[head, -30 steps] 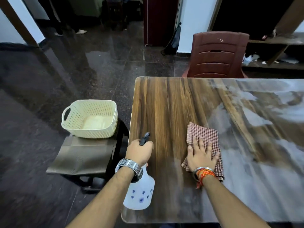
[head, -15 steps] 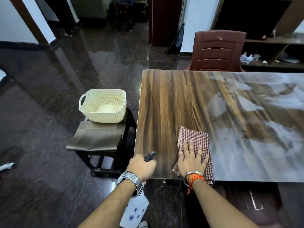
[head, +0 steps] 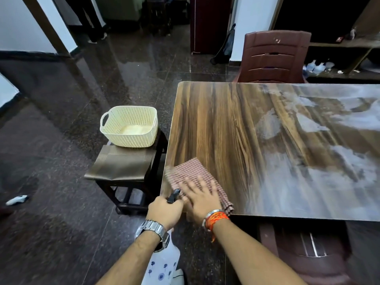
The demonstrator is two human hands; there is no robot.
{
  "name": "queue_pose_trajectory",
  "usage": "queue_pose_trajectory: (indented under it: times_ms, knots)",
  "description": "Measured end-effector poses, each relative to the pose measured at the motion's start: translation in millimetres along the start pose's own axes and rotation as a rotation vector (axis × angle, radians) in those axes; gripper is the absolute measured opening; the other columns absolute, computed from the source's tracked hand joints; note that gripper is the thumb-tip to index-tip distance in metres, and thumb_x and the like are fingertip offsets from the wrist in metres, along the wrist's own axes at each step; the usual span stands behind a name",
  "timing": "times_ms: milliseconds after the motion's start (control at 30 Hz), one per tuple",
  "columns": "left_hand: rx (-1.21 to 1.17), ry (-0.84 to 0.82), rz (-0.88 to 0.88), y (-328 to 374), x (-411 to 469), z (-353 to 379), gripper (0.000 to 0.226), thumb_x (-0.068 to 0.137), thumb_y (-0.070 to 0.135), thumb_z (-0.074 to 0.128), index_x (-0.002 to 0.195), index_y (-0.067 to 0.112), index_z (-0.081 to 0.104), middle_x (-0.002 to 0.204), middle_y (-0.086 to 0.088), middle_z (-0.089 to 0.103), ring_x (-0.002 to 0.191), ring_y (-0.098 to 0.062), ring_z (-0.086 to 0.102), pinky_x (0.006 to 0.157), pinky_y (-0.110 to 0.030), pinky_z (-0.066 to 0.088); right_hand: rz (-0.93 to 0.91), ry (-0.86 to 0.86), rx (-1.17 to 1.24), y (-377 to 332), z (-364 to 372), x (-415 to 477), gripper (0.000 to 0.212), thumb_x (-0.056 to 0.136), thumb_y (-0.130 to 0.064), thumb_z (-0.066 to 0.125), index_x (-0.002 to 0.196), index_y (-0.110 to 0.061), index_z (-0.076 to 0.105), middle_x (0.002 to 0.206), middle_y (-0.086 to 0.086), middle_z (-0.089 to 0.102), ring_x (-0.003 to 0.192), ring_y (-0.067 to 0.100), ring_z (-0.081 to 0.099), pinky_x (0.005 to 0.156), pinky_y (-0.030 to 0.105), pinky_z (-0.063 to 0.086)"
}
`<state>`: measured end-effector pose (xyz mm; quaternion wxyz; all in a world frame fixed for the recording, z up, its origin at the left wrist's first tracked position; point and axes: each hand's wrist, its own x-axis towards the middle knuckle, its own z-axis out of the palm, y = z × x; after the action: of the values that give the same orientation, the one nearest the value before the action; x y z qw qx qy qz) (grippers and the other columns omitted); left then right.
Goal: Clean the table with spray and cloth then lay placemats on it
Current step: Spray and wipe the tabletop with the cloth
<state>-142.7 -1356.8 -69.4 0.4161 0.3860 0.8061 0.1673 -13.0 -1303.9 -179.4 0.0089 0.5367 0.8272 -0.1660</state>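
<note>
My right hand [head: 202, 199] lies flat, fingers spread, on a red checked cloth [head: 186, 171] at the near left corner of the wooden table [head: 226, 124]. My left hand [head: 164, 210] grips the black trigger head of a white spray bottle [head: 162, 266] with blue flowers, which hangs below the table edge. Both hands nearly touch. Brown placemats [head: 121, 165] lie on a dark stool left of the table, partly under a cream basket [head: 129, 126]. Wet, whitish streaks cover the table's right part.
A maroon plastic chair [head: 275, 56] stands at the table's far side, another chair [head: 304, 249] sits tucked under the near edge. Glossy dark floor spreads to the left, with a small white object [head: 16, 200] on it. Shelves stand at the back right.
My right hand has slid the cloth left to the table's near left corner, close to my left hand. The camera has pulled back from the table, and the bottle hangs lower.
</note>
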Motion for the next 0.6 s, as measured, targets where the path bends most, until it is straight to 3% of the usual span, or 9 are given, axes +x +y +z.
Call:
queue_pose_trajectory:
  times_ms: [67,167,233,300,400,433,533,600]
  knots:
    - [-0.011,0.01,0.008,5,1,3,0.02,0.074,0.03,0.054,0.062,0.014,0.053,0.068,-0.007,0.063,0.063,-0.025,0.056,0.053,-0.026,0.04,0.272,0.09,0.038,42,-8,-3,0.053,0.095,-0.052,0.019,0.146,-0.051,0.004,0.158,-0.021,0.002,0.147,0.02,-0.004,0.113,0.058,-0.009]
    - [-0.017,0.034,0.016,12,4,6,0.022,0.08,0.024,0.055,0.062,0.013,0.048,0.065,-0.006,0.058,0.057,-0.021,0.05,0.05,-0.027,0.034,0.728,0.176,0.138,97,-20,-10,0.054,0.096,-0.051,0.017,0.148,-0.048,0.003,0.159,-0.019,-0.002,0.147,0.023,-0.007,0.112,0.061,-0.007]
    - [-0.026,0.049,0.025,17,4,7,0.023,0.081,0.024,0.056,0.062,0.013,0.048,0.064,-0.004,0.057,0.057,-0.02,0.049,0.05,-0.027,0.032,0.871,0.193,0.179,101,-24,-14,0.055,0.096,-0.05,0.017,0.149,-0.046,0.003,0.159,-0.018,-0.002,0.147,0.025,-0.007,0.111,0.063,-0.006]
    - [-0.011,0.059,0.033,24,7,10,0.022,0.08,0.024,0.056,0.062,0.014,0.051,0.063,-0.004,0.057,0.058,-0.021,0.05,0.05,-0.028,0.032,0.763,0.197,0.148,75,-19,-17,0.056,0.095,-0.049,0.021,0.149,-0.045,0.007,0.158,-0.017,0.002,0.147,0.028,0.002,0.112,0.063,-0.006]
    - [0.012,0.074,0.064,45,14,16,0.019,0.08,0.024,0.057,0.066,0.011,0.057,0.066,-0.005,0.06,0.069,-0.029,0.055,0.058,-0.03,0.036,0.246,0.138,0.081,26,-7,-21,0.054,0.085,-0.048,0.037,0.138,-0.04,0.043,0.149,-0.01,0.04,0.137,0.035,0.036,0.106,0.065,0.013]
    - [0.01,0.079,0.077,53,16,18,0.018,0.081,0.024,0.057,0.067,0.012,0.056,0.066,-0.004,0.061,0.072,-0.03,0.056,0.062,-0.029,0.037,0.094,0.094,0.018,16,-3,-19,0.05,0.084,-0.049,0.038,0.132,-0.04,0.049,0.145,-0.01,0.046,0.137,0.035,0.036,0.106,0.064,0.013]
    - [-0.032,0.069,0.119,80,26,22,0.018,0.08,0.019,0.057,0.065,0.01,0.056,0.063,-0.005,0.059,0.065,-0.027,0.053,0.061,-0.031,0.037,-0.181,-0.068,-0.109,11,-2,2,0.05,0.089,-0.044,0.036,0.133,-0.027,0.051,0.148,-0.004,0.04,0.146,0.03,0.003,0.11,0.065,-0.007]
    - [-0.023,0.027,0.143,100,38,27,0.019,0.082,0.019,0.056,0.066,0.009,0.058,0.062,-0.005,0.056,0.061,-0.023,0.048,0.056,-0.031,0.03,-0.293,-0.167,-0.204,23,-5,19,0.052,0.088,-0.038,0.052,0.136,-0.017,0.049,0.149,0.001,0.038,0.146,0.03,0.002,0.111,0.062,-0.012]
